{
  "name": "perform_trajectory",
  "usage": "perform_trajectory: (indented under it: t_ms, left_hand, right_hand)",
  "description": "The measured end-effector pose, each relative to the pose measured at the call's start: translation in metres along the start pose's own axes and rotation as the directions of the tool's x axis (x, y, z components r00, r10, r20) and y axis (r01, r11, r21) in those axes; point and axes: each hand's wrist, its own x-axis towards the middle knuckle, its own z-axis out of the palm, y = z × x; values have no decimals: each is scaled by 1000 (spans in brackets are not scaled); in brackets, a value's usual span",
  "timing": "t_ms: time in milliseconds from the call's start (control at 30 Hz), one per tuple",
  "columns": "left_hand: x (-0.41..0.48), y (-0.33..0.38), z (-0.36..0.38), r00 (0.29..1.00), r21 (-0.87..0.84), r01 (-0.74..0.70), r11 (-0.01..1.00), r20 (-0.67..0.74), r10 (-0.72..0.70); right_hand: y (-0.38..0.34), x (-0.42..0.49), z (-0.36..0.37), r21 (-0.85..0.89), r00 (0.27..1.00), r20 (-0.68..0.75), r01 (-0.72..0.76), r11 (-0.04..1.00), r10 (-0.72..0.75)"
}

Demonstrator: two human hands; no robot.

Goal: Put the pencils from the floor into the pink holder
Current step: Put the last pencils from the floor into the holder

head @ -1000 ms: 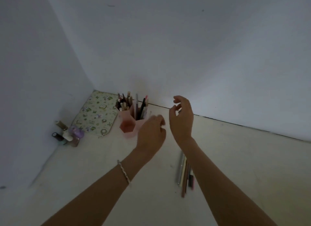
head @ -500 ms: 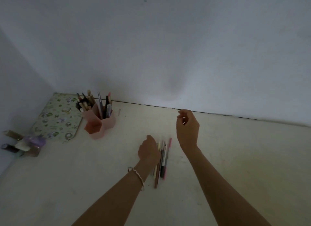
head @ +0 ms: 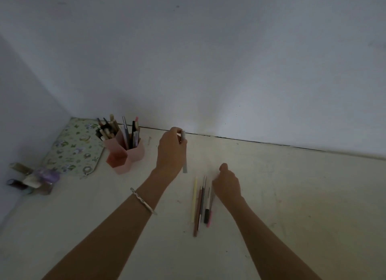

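The pink holder (head: 127, 154) stands on the floor near the left corner, with several pencils and pens upright in it. My left hand (head: 171, 152) hovers to its right, shut on a grey pencil (head: 184, 154) held almost upright above the floor. Several pencils (head: 201, 202) lie side by side on the floor below the middle. My right hand (head: 226, 185) rests at their upper right end with fingers curled down onto them; whether it grips one is hidden.
A green patterned pouch (head: 75, 146) lies flat in the corner behind the holder. A cluster of small bottles (head: 31, 179) sits at the far left. White walls meet the pale floor (head: 292, 196) just behind the holder.
My left hand has lifted a grey pencil off the pile and risen toward the holder. My right hand has dropped down onto the pencils on the floor.
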Motion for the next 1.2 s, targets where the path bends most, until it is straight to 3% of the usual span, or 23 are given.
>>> perform_trajectory:
  t_ms: [100,167,300,367,467,600,700,867,1100,1200]
  left_hand:
    - [12,-5,-28,991,-32,-44,998,-125,40]
    - [25,-11,-59,967,-54,-61,997,-252,45]
    - [39,-30,-111,890,-21,-126,992,-445,104]
    - [41,-39,-119,874,52,-154,987,-458,161]
    - [44,-52,-115,909,149,-138,979,-375,185]
    - [45,-64,-110,939,394,-175,902,-210,273]
    - [47,-69,-120,916,578,-186,795,-191,353]
    - [45,-67,-142,888,474,-169,864,-307,342]
    - [34,-73,-147,900,327,-183,927,-325,292]
    - [30,-73,-145,901,294,-161,942,-347,262]
  right_hand:
    - [-6,5,-9,26,1000,-17,19,999,-18]
    - [-20,14,-26,102,993,-113,44,994,-33]
    - [-68,20,-55,419,960,-278,160,894,-42]
    - [-91,18,-59,557,945,-321,238,796,-59]
    - [-118,10,-57,623,909,-401,363,693,-115]
    - [-140,-1,-47,623,871,-460,457,635,-175]
    - [-160,-10,-38,639,835,-506,531,557,-216]
    - [-200,-18,-14,585,728,-595,683,437,-340]
    - [-215,-13,23,335,641,-527,761,556,-559]
    - [-214,-10,28,92,517,-506,828,553,-690]
